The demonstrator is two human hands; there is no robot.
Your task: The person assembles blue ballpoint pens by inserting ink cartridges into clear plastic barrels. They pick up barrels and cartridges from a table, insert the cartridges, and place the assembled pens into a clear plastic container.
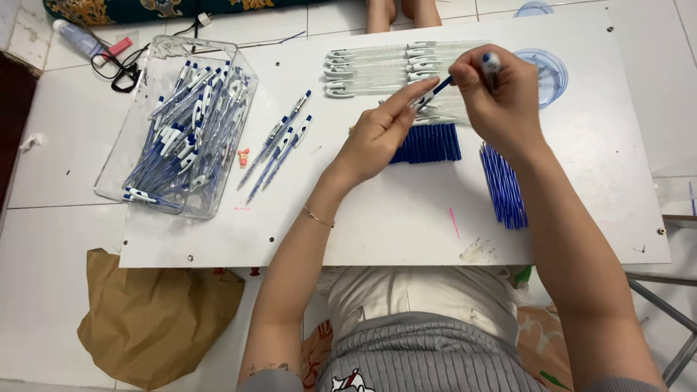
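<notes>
The white board (406, 218) serves as landmark, lying flat over the pale tiled floor (51, 145); below its left corner a crumpled brown paper bag (156, 316) sits on the tiles; off its upper left corner lie a clear plastic bottle (76, 38), a pink marker (116, 48) and a tangle of black cord (125, 71); beyond its far edge runs a dark patterned fabric (145, 9); on the board itself, near its left middle, rests a tiny red and white figure (243, 155); past its right edge, grey metal legs (671, 312) show.
</notes>
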